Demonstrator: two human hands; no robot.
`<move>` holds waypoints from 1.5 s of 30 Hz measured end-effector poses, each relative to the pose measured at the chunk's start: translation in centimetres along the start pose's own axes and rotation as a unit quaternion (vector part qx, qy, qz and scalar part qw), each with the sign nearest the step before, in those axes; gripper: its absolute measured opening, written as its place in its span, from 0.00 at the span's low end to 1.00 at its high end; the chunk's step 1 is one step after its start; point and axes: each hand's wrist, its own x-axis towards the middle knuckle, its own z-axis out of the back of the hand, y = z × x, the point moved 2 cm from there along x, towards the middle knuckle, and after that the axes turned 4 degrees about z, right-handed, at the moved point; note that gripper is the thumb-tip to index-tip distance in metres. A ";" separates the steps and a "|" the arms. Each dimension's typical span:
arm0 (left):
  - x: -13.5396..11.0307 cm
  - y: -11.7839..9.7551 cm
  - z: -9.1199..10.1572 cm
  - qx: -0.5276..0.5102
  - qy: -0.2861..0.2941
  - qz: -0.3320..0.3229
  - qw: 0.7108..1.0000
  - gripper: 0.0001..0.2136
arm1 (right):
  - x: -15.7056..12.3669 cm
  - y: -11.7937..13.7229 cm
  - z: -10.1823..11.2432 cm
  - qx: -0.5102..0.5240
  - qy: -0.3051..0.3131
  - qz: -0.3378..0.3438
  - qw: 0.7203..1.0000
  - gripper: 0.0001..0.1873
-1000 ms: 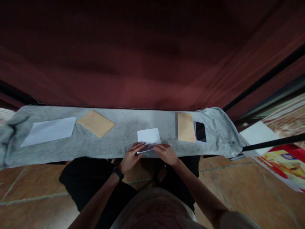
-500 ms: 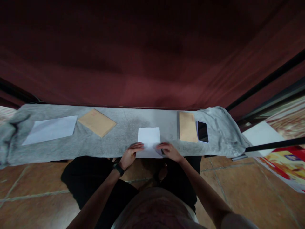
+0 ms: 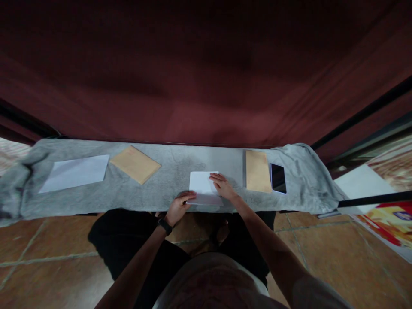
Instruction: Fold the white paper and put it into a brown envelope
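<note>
A folded white sheet of paper (image 3: pixel 201 185) lies on the grey cloth (image 3: pixel 167 189) that covers a long narrow table, close to its near edge. My left hand (image 3: pixel 179 207) holds the sheet's near left corner, fingers curled over the edge. My right hand (image 3: pixel 222 186) rests flat on the sheet's right side, fingers stretched out and pressing it down. A dark band sits on my left wrist.
On the cloth lie a white sheet (image 3: pixel 77 172) at far left, a tan envelope (image 3: pixel 135 164) beside it, a second tan envelope (image 3: pixel 258 176) to the right and a phone (image 3: pixel 278 178). A dark red curtain (image 3: pixel 206 73) hangs behind. Tiled floor lies below.
The sheet's near flap, lifted a second ago, now lies folded flat. My right hand slid from the near edge up onto the paper's right side. My left hand stayed at the near left corner.
</note>
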 end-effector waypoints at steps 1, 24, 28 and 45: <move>0.0 0.0 0.0 -0.001 -0.004 0.008 1.000 0.18 | -0.6 -0.3 0.2 0.013 -0.009 -0.004 1.000 0.27; 1.4 -1.0 -0.9 0.005 -0.121 0.144 0.982 0.15 | -6.2 2.0 -0.8 -0.034 -0.142 -0.125 0.981 0.09; 2.7 -1.0 -1.2 -0.030 -0.172 0.162 0.971 0.15 | -5.4 2.2 -1.3 -0.063 -0.162 -0.158 0.972 0.11; 5.4 -2.3 -0.8 0.138 -0.149 0.312 0.928 0.13 | -4.0 3.4 -1.3 -0.095 -0.195 -0.267 0.939 0.11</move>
